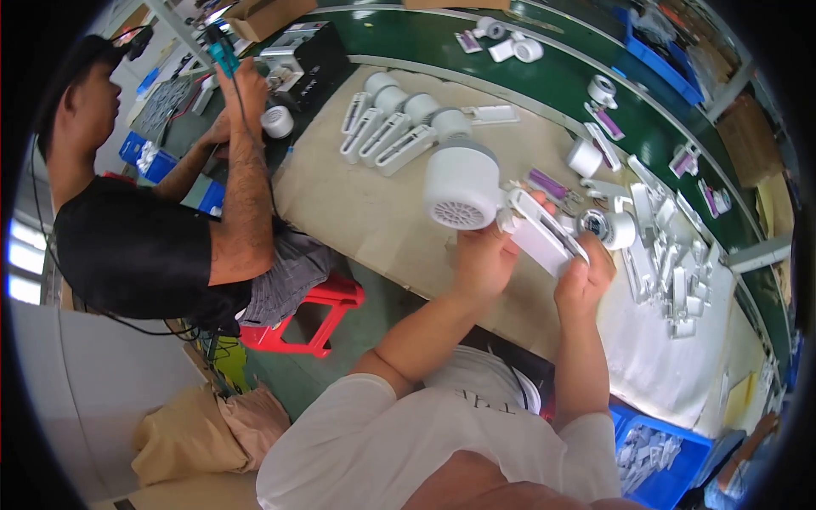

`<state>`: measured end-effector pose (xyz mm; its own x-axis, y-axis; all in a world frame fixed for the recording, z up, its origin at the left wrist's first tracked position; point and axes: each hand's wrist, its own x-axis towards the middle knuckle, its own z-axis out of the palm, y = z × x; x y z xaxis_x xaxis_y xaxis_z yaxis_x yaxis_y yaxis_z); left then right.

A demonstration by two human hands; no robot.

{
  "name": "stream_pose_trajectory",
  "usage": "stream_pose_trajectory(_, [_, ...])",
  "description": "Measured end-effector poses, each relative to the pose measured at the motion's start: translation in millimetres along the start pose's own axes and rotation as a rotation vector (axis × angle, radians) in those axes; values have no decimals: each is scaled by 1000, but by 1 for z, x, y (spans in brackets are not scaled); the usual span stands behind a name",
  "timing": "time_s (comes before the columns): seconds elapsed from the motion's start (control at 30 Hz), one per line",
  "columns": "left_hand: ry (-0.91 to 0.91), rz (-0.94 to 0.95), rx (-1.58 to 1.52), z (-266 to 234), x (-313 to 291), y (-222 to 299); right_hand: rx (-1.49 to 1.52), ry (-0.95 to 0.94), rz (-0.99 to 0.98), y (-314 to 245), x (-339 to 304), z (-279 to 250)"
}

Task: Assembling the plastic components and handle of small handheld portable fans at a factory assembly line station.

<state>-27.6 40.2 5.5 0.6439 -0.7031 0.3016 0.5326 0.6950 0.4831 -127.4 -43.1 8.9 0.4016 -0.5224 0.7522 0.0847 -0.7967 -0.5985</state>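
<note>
Both my hands hold a white handheld fan (463, 189) above the table. Its round head, with a vent grille, points left, and its long handle (542, 236) slants down to the right. My left hand (486, 262) is closed around the handle near the head. At the handle's far end, my right hand (585, 276) pinches it between thumb and fingers. Just beyond lie a purple battery (546, 183) with wires and a white round fan head (619, 228). Several similar fans (395, 140) lie in a row at the left.
Loose white handle parts (671, 263) are heaped on the right of the table. A green conveyor (408, 41) with fan parts runs behind. A co-worker (153, 229) sits at the left on a red stool (327, 310), holding a teal tool. A blue bin (693, 463) stands at lower right.
</note>
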Motion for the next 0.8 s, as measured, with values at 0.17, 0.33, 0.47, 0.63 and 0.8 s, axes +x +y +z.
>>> stream_pose_trajectory(0.17, [-49, 50, 19, -21, 10, 22, 86, -270, 13, -5, 1, 5])
stream_pose_trajectory(0.33, [-72, 73, 191, -22, 25, 39, 158, -465, 152, -14, 1, 2])
stream_pose_trajectory(0.47, [-244, -39, 1285, -42, 53, 61, -123, -686, 242, -3, -11, -22])
stream_pose_trajectory(0.63, [-302, 381, 2335, -99, 84, 71, 35, -680, 401, -9, 19, -32])
stream_pose_trajectory(0.8, [-143, 168, 2488, -123, 116, 83, 14, -819, 319, 5, 47, -16])
